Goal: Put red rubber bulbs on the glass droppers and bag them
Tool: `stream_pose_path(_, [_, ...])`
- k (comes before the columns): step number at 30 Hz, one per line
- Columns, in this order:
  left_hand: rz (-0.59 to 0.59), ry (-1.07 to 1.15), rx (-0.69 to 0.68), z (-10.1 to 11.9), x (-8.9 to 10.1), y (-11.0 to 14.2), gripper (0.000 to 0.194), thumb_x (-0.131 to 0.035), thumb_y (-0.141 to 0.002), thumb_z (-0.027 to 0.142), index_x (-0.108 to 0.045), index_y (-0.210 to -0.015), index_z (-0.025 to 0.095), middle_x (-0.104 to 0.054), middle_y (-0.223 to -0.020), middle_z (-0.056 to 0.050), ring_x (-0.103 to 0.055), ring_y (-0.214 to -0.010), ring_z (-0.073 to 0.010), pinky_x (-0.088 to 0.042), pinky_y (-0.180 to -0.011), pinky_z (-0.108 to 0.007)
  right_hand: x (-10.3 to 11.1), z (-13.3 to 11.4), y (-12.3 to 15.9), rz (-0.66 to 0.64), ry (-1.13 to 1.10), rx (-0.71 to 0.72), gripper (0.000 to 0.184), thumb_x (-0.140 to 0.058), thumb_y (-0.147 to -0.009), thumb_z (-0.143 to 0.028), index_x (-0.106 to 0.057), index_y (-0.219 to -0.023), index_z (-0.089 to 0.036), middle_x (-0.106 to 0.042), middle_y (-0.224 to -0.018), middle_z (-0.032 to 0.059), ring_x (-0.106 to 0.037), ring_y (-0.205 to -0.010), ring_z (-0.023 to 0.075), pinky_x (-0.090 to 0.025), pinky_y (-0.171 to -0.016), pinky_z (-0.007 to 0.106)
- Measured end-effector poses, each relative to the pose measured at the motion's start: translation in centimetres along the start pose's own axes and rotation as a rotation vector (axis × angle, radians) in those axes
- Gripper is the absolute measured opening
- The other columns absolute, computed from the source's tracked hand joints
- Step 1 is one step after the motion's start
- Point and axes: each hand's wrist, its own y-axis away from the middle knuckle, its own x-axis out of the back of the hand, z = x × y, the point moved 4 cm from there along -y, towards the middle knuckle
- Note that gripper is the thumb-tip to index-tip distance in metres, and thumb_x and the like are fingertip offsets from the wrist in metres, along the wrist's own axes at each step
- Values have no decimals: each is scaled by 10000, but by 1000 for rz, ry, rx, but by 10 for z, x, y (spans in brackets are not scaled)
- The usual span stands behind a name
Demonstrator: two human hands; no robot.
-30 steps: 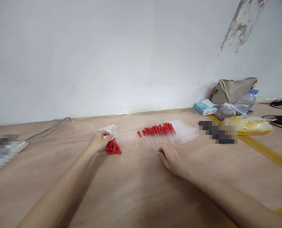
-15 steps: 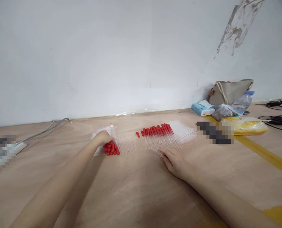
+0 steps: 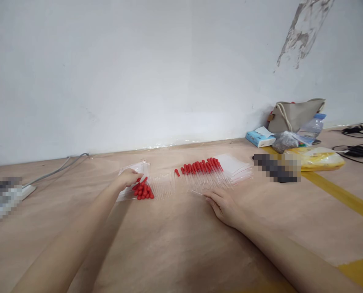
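1. We see a brown surface [image 3: 157,244] which meets the pale wall [image 3: 123,73] across the middle of the frame. The wall has a peeled patch [image 3: 302,36] at upper right.
2. At right are a blue tissue pack [image 3: 260,137], a grey bag [image 3: 294,116] and a yellow package [image 3: 322,159].
3. Our left hand [image 3: 128,178], left of centre, has its fingertips close together at the pile of red bulbs [image 3: 144,192]. We cannot tell whether they pinch one.
4. Our right hand [image 3: 224,205] pinches a thin clear tube [image 3: 197,193], near the centre.
5. Between the hands lies a row of bare tubes [image 3: 163,186]; the red-topped tubes [image 3: 204,173] lie beyond our right hand.
6. Brown surface shows between our forearms, at lower middle. Yellow tape [image 3: 340,195] crosses it at right.
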Motion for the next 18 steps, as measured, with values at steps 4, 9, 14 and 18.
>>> stream_pose_path(4, [94, -15, -63, 3, 5, 1, 211, -562, -624, 319, -497, -502, 160, -515, -482, 3, -511, -509, -150, -335, -464, -225, 3, -3, -2, -1, -8, -1, 215, -386, -850, -187, -552, -987, -194, -604, -881, 70, -557, -841, 177, -475, -720, 316])
stream_pose_path(9, [254, 27, -277, 20, 4, 29, 202, -435, -781, 365, -502, -810, 176, -589, -765, -13, -555, -722, -149, -401, -611, -223, 8, -5, -4, -17, -60, -87, 162, -384, -843, -183, -537, -899, -186, -583, -812, 51, -544, -761, 161, -458, -666, 294])
stream_pose_path(14, [97, 175, -730, 37, -47, 99, 221, -446, -822, 346, -489, -974, 191, -599, -827, -33, -567, -762, -162, -437, -683, -269, 12, -11, -11, 25, -103, -126, 119, -406, -829, -184, -515, -877, -187, -570, -780, 38, -531, -725, 152, -442, -649, 283])
stream_pose_path(18, [-40, 173, -857, 40, -85, 132, 204, -427, -851, 302, -575, -951, 204, -591, -897, -50, -551, -813, -162, -431, -711, -273, 9, -24, -27, -34, -113, -57, 96, -423, -825, -186, -517, -842, -187, -570, -771, 24, -520, -709, 134, -418, -640, 256])
